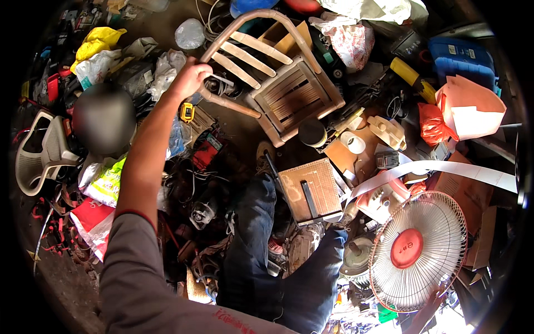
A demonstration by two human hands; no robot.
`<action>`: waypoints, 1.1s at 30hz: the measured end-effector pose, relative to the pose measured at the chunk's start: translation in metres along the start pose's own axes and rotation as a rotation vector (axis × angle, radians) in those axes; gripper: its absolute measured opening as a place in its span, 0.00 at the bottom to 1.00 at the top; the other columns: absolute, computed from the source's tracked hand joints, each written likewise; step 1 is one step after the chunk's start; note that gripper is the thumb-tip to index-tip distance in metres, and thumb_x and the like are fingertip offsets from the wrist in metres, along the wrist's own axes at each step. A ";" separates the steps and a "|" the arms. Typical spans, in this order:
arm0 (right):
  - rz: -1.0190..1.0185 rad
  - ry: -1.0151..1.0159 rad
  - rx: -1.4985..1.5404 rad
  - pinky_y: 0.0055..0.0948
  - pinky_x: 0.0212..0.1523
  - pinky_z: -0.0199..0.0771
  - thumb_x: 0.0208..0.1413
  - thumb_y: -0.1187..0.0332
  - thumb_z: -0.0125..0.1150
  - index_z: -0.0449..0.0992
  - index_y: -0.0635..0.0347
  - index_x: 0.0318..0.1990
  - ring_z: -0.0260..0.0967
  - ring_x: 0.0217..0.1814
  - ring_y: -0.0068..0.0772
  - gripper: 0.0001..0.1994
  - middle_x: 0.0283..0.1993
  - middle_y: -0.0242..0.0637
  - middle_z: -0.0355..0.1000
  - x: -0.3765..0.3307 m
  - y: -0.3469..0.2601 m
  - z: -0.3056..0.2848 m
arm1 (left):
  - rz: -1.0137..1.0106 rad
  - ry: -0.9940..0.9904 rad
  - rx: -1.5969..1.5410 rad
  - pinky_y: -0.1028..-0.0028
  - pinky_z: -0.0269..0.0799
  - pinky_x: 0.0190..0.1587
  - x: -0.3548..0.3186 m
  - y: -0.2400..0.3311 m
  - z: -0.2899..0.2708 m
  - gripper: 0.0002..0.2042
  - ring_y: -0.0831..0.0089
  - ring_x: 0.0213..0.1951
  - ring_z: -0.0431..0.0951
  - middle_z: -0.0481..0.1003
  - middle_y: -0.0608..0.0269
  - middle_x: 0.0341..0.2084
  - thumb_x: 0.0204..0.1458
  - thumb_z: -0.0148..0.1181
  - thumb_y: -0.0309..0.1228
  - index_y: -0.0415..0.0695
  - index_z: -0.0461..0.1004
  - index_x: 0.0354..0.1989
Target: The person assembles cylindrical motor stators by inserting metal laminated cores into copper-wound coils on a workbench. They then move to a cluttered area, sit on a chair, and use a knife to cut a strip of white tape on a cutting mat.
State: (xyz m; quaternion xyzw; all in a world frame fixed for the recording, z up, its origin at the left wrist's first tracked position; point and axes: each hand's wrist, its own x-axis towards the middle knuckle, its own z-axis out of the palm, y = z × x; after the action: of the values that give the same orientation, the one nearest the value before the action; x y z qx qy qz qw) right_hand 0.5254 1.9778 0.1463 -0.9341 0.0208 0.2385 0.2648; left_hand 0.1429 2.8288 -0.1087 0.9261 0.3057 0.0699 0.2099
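Note:
My left hand (191,79) reaches up and away, closed around the bent rail of a wooden folding chair (286,92) with a slatted seat and back. A thin white stick (219,78), like a cigarette, pokes out between its fingers. At the lower right, dim and partly hidden, my right hand (429,309) is at the bottom rim of a fan (420,278) with a round wire cage and red centre; its fingers are hard to make out. Between my legs and the chair sits a brown square box-like piece (310,191) with a dark bar on it.
Clutter surrounds my legs. A pale plastic chair (41,158) lies at the left near bags (105,181). At the right are a blue bin (463,61), a yellow-and-black tube (413,79), red bags (436,125) and a curved white strip (445,167). A tape roll (352,142) lies near the middle.

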 end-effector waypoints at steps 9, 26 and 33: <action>0.077 0.038 -0.067 0.45 0.63 0.46 0.59 0.49 0.51 0.57 0.51 0.66 0.53 0.65 0.35 0.30 0.63 0.34 0.59 0.015 0.044 -0.020 | -0.006 -0.108 -0.005 0.61 0.68 0.37 -0.060 0.011 -0.028 0.07 0.50 0.36 0.72 0.66 0.52 0.33 0.48 0.57 0.19 0.46 0.73 0.33; -0.035 0.181 -0.210 0.41 0.66 0.47 0.60 0.52 0.52 0.57 0.57 0.65 0.49 0.69 0.36 0.30 0.67 0.38 0.54 -0.011 -0.025 0.035 | -0.025 0.051 -0.081 0.67 0.66 0.40 -0.021 0.021 0.010 0.04 0.58 0.36 0.70 0.69 0.55 0.30 0.49 0.54 0.18 0.42 0.72 0.29; -0.329 0.450 -0.566 0.41 0.65 0.53 0.59 0.57 0.54 0.58 0.61 0.63 0.53 0.67 0.40 0.29 0.64 0.43 0.56 -0.021 -0.126 0.091 | -0.180 0.007 -0.152 0.69 0.67 0.39 -0.029 0.014 0.011 0.02 0.61 0.36 0.71 0.68 0.56 0.34 0.52 0.57 0.24 0.42 0.73 0.33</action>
State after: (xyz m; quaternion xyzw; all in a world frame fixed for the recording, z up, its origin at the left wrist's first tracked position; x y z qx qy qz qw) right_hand 0.4878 2.1300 0.1489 -0.9900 -0.1381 -0.0216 0.0202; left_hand 0.1295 2.7976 -0.1126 0.8760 0.3821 0.0771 0.2839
